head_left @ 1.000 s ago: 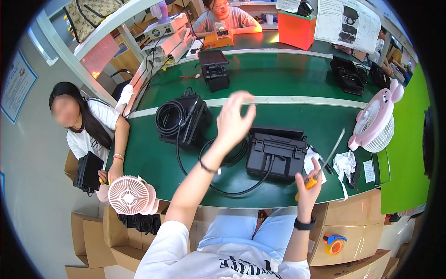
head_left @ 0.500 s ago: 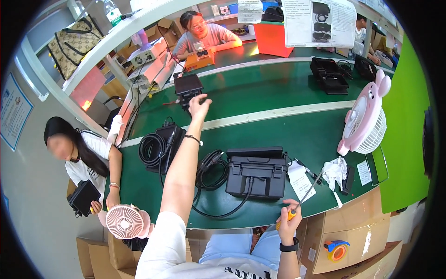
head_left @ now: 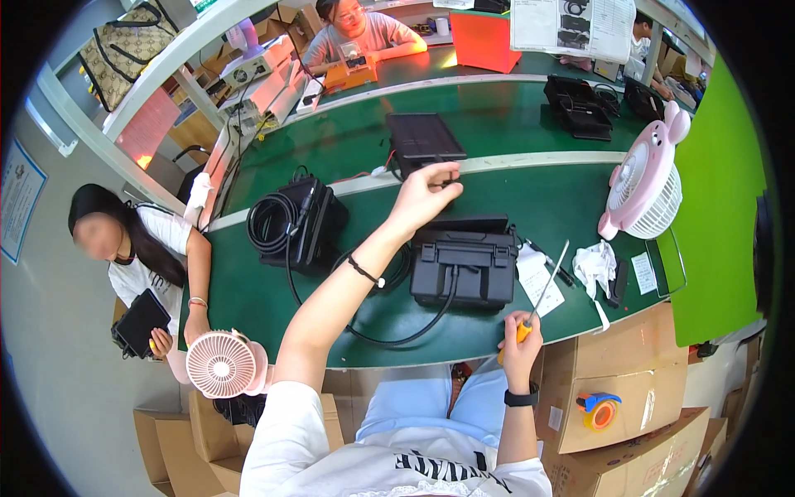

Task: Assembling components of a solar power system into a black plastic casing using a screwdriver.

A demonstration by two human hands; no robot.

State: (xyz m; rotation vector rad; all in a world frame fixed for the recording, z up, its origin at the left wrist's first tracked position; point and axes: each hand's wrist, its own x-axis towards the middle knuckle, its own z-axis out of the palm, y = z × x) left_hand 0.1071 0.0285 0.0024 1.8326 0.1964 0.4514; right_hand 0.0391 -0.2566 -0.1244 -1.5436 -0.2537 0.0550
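Observation:
My left hand (head_left: 424,199) reaches across the bench and grips the near edge of a flat black box (head_left: 426,139), which trails a thin red wire with a white connector (head_left: 379,171). Just in front of it stands a black latched case (head_left: 462,269) with its lid raised; a thick black cable (head_left: 397,340) runs from its front and loops left. At the bench's near edge my right hand (head_left: 521,341) is closed round a yellow-handled screwdriver (head_left: 547,286), its long shaft pointing up and away. My left forearm partly hides a coil of cable beside the case.
Left stands another black case (head_left: 327,228) with a coiled cable (head_left: 272,224). Right are a pink fan (head_left: 646,186), white gloves (head_left: 595,267) and paper slips (head_left: 540,277). A small pink fan (head_left: 222,364) stands front left. A co-worker (head_left: 157,248) holds a black box; another sits opposite.
My left hand has carried the flat black box to the right, to behind the open case. My right hand still holds the screwdriver, now pointing more steeply. The whole view has shifted slightly.

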